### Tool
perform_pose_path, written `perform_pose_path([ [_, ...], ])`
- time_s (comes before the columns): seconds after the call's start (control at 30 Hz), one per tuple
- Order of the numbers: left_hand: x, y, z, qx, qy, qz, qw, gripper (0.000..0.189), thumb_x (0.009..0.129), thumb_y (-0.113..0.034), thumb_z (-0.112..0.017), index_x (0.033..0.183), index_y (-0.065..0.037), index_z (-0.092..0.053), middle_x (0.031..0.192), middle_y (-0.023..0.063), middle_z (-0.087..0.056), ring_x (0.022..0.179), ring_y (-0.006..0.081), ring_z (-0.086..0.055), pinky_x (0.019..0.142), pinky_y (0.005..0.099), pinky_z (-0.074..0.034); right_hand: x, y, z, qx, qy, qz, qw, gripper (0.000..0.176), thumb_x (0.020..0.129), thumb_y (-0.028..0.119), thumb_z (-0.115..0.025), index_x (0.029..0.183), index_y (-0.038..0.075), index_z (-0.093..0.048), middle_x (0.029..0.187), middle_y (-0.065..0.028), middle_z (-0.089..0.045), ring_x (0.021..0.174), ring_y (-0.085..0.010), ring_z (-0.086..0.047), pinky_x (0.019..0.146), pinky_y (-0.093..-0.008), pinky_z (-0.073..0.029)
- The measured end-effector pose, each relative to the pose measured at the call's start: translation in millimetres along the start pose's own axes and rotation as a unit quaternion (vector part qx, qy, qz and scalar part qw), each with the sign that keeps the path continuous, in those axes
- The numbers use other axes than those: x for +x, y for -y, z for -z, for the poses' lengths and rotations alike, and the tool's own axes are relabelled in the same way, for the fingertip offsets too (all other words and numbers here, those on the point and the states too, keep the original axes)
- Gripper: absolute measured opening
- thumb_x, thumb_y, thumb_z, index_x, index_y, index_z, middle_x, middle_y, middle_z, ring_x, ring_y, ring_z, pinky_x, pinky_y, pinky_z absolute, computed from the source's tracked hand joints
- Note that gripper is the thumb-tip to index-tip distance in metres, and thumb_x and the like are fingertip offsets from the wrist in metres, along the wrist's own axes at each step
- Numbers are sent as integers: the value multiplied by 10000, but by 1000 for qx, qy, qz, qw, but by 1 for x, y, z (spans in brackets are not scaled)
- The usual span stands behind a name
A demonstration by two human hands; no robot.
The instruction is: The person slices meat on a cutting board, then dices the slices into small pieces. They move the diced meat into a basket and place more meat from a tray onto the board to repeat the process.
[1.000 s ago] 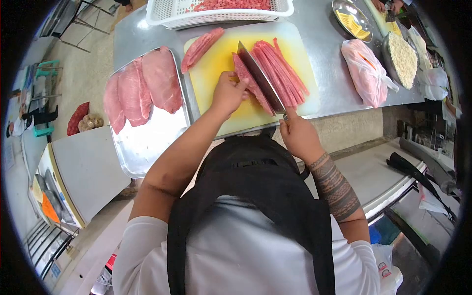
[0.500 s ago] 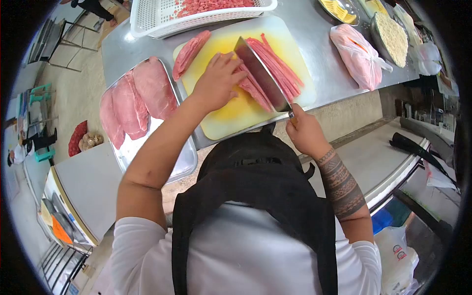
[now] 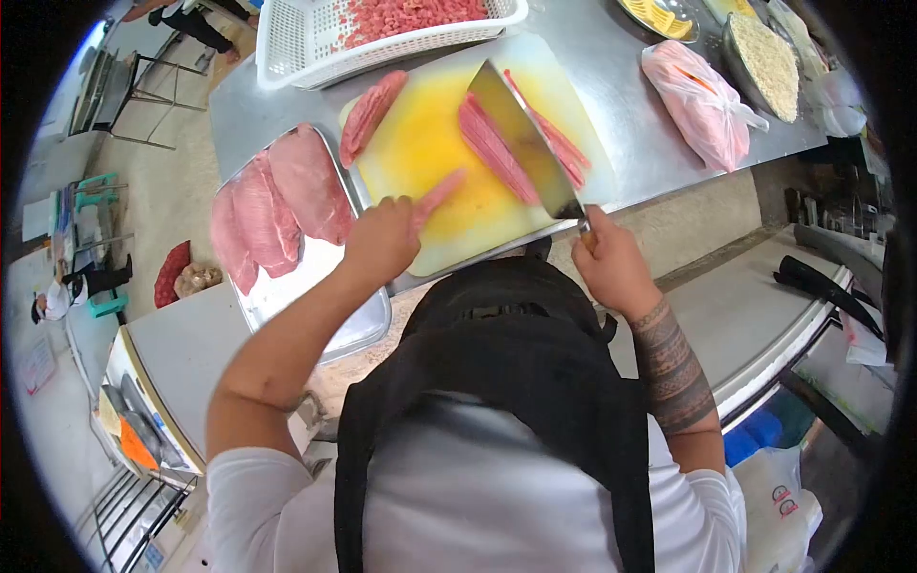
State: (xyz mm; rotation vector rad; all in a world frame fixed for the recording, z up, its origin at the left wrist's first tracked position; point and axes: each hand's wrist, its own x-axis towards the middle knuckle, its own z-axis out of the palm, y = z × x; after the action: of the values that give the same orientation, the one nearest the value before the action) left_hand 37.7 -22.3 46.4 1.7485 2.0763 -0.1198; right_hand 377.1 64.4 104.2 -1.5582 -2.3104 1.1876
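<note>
My right hand (image 3: 611, 260) grips the handle of a cleaver (image 3: 525, 138), its broad blade slanting over the cutting board (image 3: 430, 258). Meat strips (image 3: 495, 148) lie along the left side of the blade, and more strips (image 3: 565, 153) show past its right side. Over the board's left edge, my left hand (image 3: 382, 237) is closed on the end of a meat strip (image 3: 441, 196). A thicker piece of meat (image 3: 373, 115) rests at the board's upper left corner.
Left of the board, a metal tray (image 3: 358, 320) bears large raw meat slabs (image 3: 277, 205). A white basket (image 3: 392, 48) of diced meat stands behind. To the right are a tied plastic bag (image 3: 697, 105) and a bowl of pale crumbs (image 3: 764, 72).
My left hand has left the meat under the blade and come back towards me with a strip in it. The cleaver has tilted, its flat side now facing up more.
</note>
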Motion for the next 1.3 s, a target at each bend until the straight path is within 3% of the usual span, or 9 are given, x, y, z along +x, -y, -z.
perform_pose_path([
  [0.2, -4, -20, -6, -164, -62, 143, 974, 661, 876, -442, -786, 1234, 88, -616, 1102, 278, -711, 974, 452, -724, 892, 511, -569, 1, -7, -27, -58, 71, 82, 992, 337, 952, 169, -657, 1240, 24, -557, 863, -279, -702, 846, -501, -685, 758, -600, -545],
  [0.3, 17, -46, -11, -284, -45, 169, 943, 699, 919, -394, -795, 1342, 118, -575, 1058, 221, -717, 977, 364, -743, 856, 431, -589, 9, 0, -27, -76, 74, 93, 990, 278, 956, 146, -636, 1184, 17, -543, 861, -262, -708, 841, -486, -696, 752, -602, -545],
  [0.43, 53, -66, -51, -552, -50, 187, 811, 578, 984, -181, -764, 1414, 113, -514, 1028, 103, -682, 939, 198, -713, 773, 282, -585, 23, 2, -17, -73, 96, 106, 987, 262, 955, 125, -623, 1178, 16, -541, 859, -257, -712, 849, -483, -702, 751, -604, -545],
  [0.53, 66, -81, -48, -581, -80, 185, 788, 612, 972, -227, -791, 1404, 106, -512, 1069, 128, -683, 897, 215, -711, 775, 313, -597, 36, -4, -10, -112, 76, 112, 984, 248, 978, 153, -621, 1162, 10, -536, 869, -260, -715, 857, -487, -703, 759, -610, -540],
  [0.63, 68, -71, -38, -451, -106, 194, 865, 614, 948, -247, -824, 1367, 91, -529, 1180, 175, -656, 961, 250, -708, 831, 366, -603, 46, -8, -4, -77, 110, 103, 986, 236, 1012, 193, -611, 1134, 7, -531, 879, -272, -711, 870, -496, -699, 769, -610, -536],
  [0.73, 64, -62, -16, -249, -321, 52, 912, 631, 910, -258, -850, 1373, 32, -535, 1255, 204, -619, 1048, 290, -695, 888, 415, -593, 48, -13, -9, -57, 112, 82, 989, 241, 1043, 222, -593, 1103, -2, -529, 861, -283, -697, 872, -506, -689, 762, -610, -523],
  [0.87, 69, -61, 7, -148, -210, -74, 964, 458, 852, -254, -863, 1200, -29, -667, 1264, 202, -586, 1115, 391, -664, 953, 470, -563, 47, -11, 2, -15, 88, 105, 990, 244, 1059, 220, -576, 1085, -18, -528, 827, -297, -670, 855, -522, -667, 734, -606, -498],
  [0.97, 71, -65, 19, -135, -144, -66, 978, 322, 874, -192, -818, 1106, -5, -696, 1222, 200, -595, 1100, 431, -639, 960, 511, -543, 32, 7, 26, 22, 96, 67, 993, 249, 1062, 219, -575, 1074, -25, -525, 807, -299, -653, 836, -528, -654, 719, -607, -479],
  [1.3, 72, -71, 25, -151, -160, -71, 973, 275, 866, -155, -815, 1046, 18, -699, 1185, 228, -603, 1095, 445, -645, 944, 516, -539, 18, 10, 45, -11, 166, 58, 984, 251, 1065, 218, -569, 1089, -24, -506, 831, -308, -649, 858, -536, -642, 751, -615, -473],
])
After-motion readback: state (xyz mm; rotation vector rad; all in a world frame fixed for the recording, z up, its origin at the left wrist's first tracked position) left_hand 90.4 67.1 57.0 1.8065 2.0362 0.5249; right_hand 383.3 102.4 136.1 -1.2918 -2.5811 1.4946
